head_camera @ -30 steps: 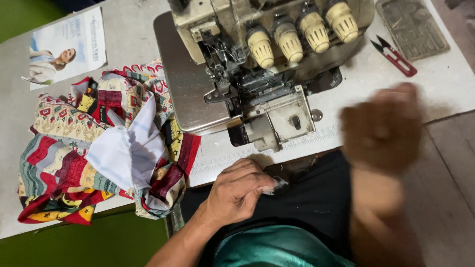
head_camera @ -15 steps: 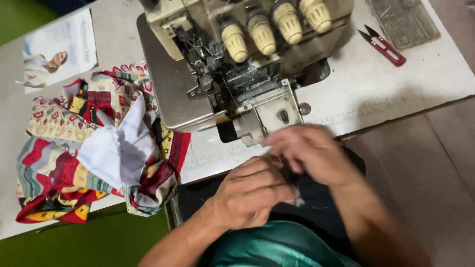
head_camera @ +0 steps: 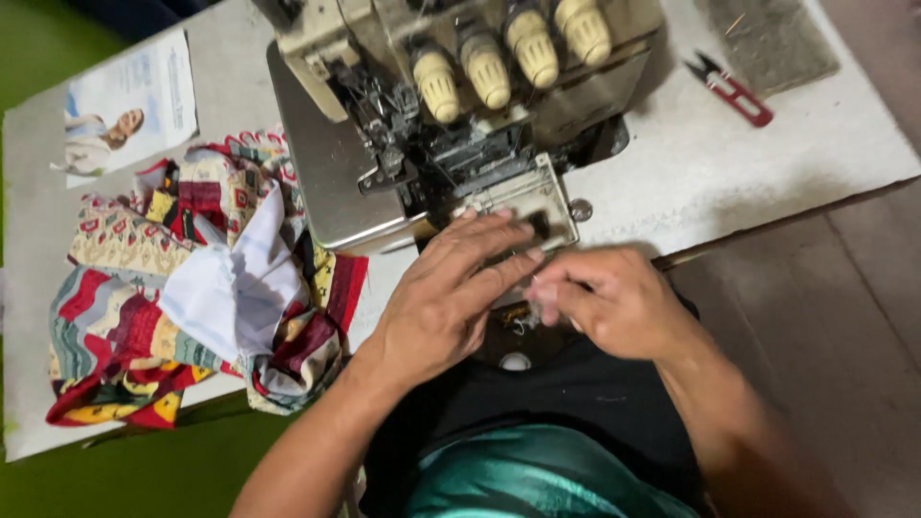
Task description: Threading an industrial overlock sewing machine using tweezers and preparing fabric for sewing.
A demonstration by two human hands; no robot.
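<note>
Grey table (head_camera: 729, 182) carries a sewing machine (head_camera: 451, 115). Left hand (head_camera: 446, 297) lies flat, fingers together, on black cloth (head_camera: 566, 403) at the table edge; right hand (head_camera: 614, 302) pinches the cloth just beside it. Printed rectangular leaflet (head_camera: 125, 115) lies far left, patterned fabric (head_camera: 182, 288) beneath it, red snips (head_camera: 729, 88) right.
</note>
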